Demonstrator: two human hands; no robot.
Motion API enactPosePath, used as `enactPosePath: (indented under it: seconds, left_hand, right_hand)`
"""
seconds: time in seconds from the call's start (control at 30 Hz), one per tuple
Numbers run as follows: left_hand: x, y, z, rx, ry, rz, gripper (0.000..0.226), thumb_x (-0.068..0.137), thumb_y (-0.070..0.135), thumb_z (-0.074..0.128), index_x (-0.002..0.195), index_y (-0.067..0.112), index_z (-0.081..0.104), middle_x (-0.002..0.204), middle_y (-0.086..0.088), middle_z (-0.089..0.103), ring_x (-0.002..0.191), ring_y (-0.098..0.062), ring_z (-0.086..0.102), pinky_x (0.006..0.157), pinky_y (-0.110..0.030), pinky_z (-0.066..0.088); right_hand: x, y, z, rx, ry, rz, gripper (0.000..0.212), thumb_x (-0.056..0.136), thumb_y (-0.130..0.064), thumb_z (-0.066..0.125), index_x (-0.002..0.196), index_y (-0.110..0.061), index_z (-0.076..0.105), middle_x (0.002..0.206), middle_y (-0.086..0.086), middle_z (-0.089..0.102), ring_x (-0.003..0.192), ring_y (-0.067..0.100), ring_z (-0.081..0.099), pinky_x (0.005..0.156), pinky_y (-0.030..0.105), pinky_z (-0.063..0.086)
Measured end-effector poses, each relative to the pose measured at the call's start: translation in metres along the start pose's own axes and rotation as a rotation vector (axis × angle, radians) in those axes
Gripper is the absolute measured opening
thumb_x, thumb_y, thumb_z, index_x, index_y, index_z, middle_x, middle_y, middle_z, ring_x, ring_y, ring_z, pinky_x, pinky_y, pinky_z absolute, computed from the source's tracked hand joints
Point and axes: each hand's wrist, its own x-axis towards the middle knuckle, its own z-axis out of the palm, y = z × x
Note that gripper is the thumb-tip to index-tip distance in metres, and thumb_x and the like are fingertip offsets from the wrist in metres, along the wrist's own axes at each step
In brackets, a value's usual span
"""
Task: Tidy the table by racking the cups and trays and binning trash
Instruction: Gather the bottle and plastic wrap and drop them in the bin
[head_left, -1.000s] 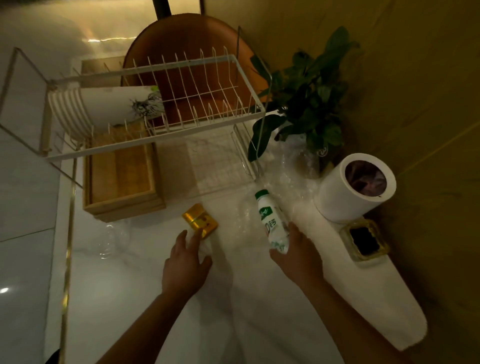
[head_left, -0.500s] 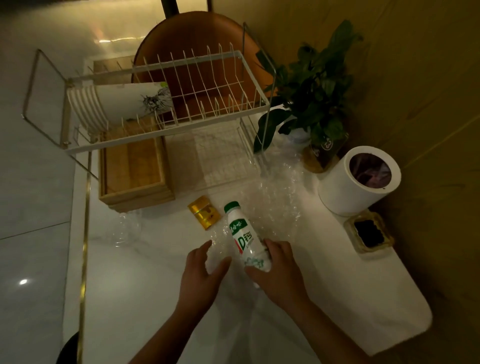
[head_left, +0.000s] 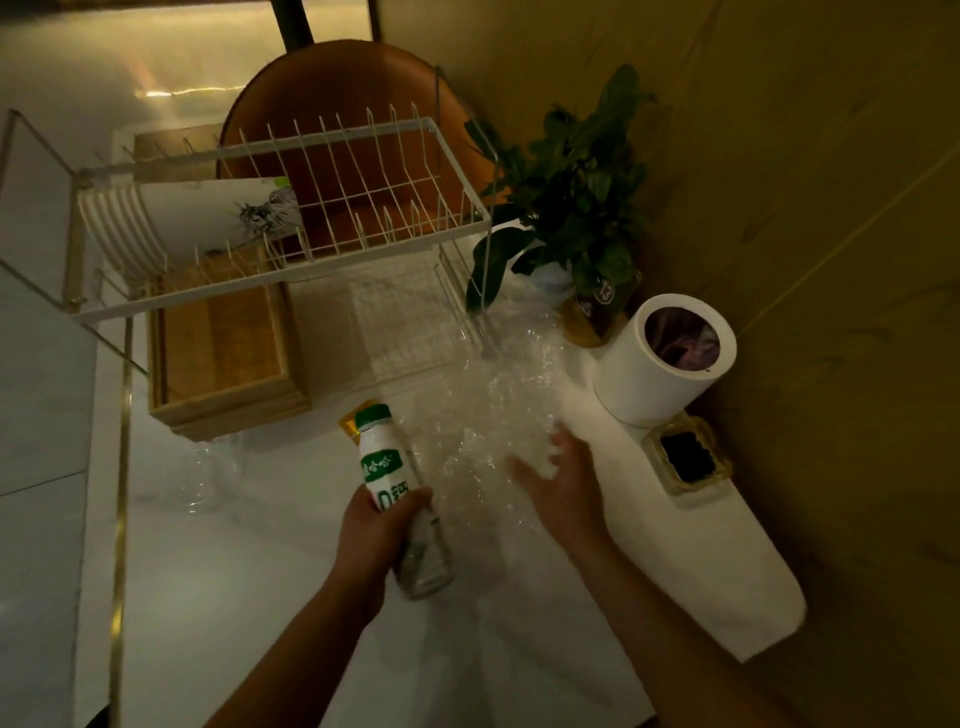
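Observation:
My left hand (head_left: 376, 535) grips a white bottle (head_left: 387, 467) with a green cap, held tilted above the white table (head_left: 519, 649). My right hand (head_left: 563, 483) is spread open over crumpled clear plastic wrap (head_left: 493, 415), its fingers touching the wrap. A gold packet (head_left: 349, 421) peeks out behind the bottle's cap. The white round bin (head_left: 660, 374) stands at the right with its mouth open. A white wire dish rack (head_left: 291, 228) at the back holds several white plates (head_left: 119, 228) at its left end.
Wooden trays (head_left: 223, 358) sit stacked under the rack. A clear glass cup (head_left: 213, 473) lies left of the bottle. A potted plant (head_left: 576, 197) stands by the wall, a small square dish (head_left: 685, 457) beside the bin. An orange chair (head_left: 337, 93) is behind the rack.
The bottle has passed from my right hand to my left hand. My right hand has moved right onto the plastic wrap and spread open.

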Motion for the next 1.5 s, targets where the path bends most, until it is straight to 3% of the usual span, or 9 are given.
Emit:
enactPosePath:
  seconds: [0.17, 0.37, 0.53, 0.73, 0.87, 1.0, 1.23, 1.4, 1.5]
  left_hand:
    - [0.002, -0.013, -0.012, 0.069, 0.093, -0.005, 0.031, 0.085, 0.012, 0.074, 0.111, 0.008, 0.058, 0.098, -0.019, 0.072, 0.088, -0.036, 0.071, 0.079, -0.049, 0.059]
    - [0.000, -0.018, -0.009, -0.028, 0.069, -0.064, 0.023, 0.087, 0.009, 0.071, 0.107, 0.005, 0.060, 0.094, -0.022, 0.074, 0.085, -0.038, 0.072, 0.077, -0.047, 0.060]
    - [-0.002, -0.023, -0.009, -0.143, 0.014, -0.105, 0.020, 0.090, 0.010, 0.067, 0.108, 0.006, 0.060, 0.093, -0.020, 0.073, 0.084, -0.035, 0.072, 0.070, -0.043, 0.061]
    - [-0.003, -0.031, -0.007, -0.246, 0.007, -0.152, 0.023, 0.090, 0.012, 0.066, 0.111, 0.005, 0.061, 0.091, -0.019, 0.074, 0.084, -0.036, 0.072, 0.072, -0.044, 0.059]
    - [-0.004, -0.030, -0.006, -0.325, -0.002, -0.167, 0.023, 0.089, 0.011, 0.066, 0.111, 0.004, 0.061, 0.091, -0.019, 0.072, 0.083, -0.035, 0.071, 0.075, -0.046, 0.059]
    - [-0.008, -0.028, -0.007, -0.336, -0.017, -0.137, 0.023, 0.089, 0.009, 0.065, 0.111, 0.003, 0.061, 0.093, -0.021, 0.072, 0.083, -0.035, 0.071, 0.075, -0.046, 0.059]
    - [-0.023, -0.014, -0.010, -0.252, -0.080, 0.035, 0.041, 0.082, 0.020, 0.071, 0.118, 0.005, 0.061, 0.107, -0.024, 0.072, 0.094, -0.038, 0.072, 0.081, -0.049, 0.060]
    - [-0.040, -0.003, -0.020, -0.295, -0.122, 0.106, 0.049, 0.076, 0.025, 0.070, 0.121, 0.005, 0.062, 0.112, -0.024, 0.070, 0.101, -0.039, 0.070, 0.083, -0.049, 0.059]
    - [-0.052, -0.002, -0.034, -0.312, -0.130, 0.141, 0.044, 0.076, 0.024, 0.070, 0.115, 0.007, 0.065, 0.111, -0.026, 0.070, 0.094, -0.037, 0.071, 0.077, -0.044, 0.060]
  right_hand:
    - [0.072, 0.001, -0.004, 0.154, -0.057, 0.251, 0.114, 0.070, -0.053, 0.080, 0.155, -0.024, 0.011, 0.152, 0.007, 0.041, 0.138, 0.029, 0.043, 0.108, 0.042, 0.041]
    - [0.071, 0.009, -0.006, 0.288, -0.015, 0.089, 0.053, 0.084, -0.012, 0.071, 0.129, -0.038, 0.059, 0.087, 0.001, 0.058, 0.077, 0.017, 0.060, 0.073, 0.034, 0.058]
    - [0.014, 0.038, -0.017, -0.191, -0.082, -0.383, 0.069, 0.089, 0.003, 0.046, 0.129, -0.052, 0.052, 0.126, -0.016, 0.043, 0.107, 0.010, 0.053, 0.087, 0.023, 0.054]
    - [-0.029, 0.065, -0.001, -0.678, -0.431, -0.516, 0.094, 0.066, -0.084, 0.048, 0.148, -0.050, 0.018, 0.162, -0.018, -0.018, 0.147, 0.016, 0.004, 0.115, 0.039, 0.025]
    - [-0.034, 0.059, 0.016, -0.778, -0.345, -0.586, 0.092, 0.058, -0.071, 0.067, 0.140, -0.043, 0.037, 0.161, 0.001, 0.024, 0.124, 0.025, 0.039, 0.094, 0.038, 0.047]
    - [-0.029, 0.043, 0.024, -0.563, -0.183, -0.748, 0.061, 0.061, -0.035, 0.084, 0.118, -0.033, 0.062, 0.106, -0.007, 0.069, 0.093, 0.016, 0.054, 0.072, 0.028, 0.056]
    - [-0.030, 0.005, 0.018, -0.472, -0.305, -0.680, 0.084, 0.084, -0.031, 0.067, 0.154, -0.022, 0.021, 0.103, -0.006, 0.067, 0.108, 0.009, 0.056, 0.119, 0.035, 0.016]
    - [-0.037, -0.028, 0.014, -0.299, -0.343, -0.744, 0.033, 0.078, -0.019, 0.075, 0.111, -0.023, 0.073, 0.102, -0.003, 0.058, 0.101, 0.021, 0.049, 0.088, 0.031, 0.047]
    - [-0.044, -0.037, 0.015, -0.184, -0.388, -0.725, 0.018, 0.074, -0.025, 0.081, 0.091, -0.025, 0.077, 0.139, -0.026, 0.034, 0.132, 0.006, 0.032, 0.106, 0.019, 0.039]
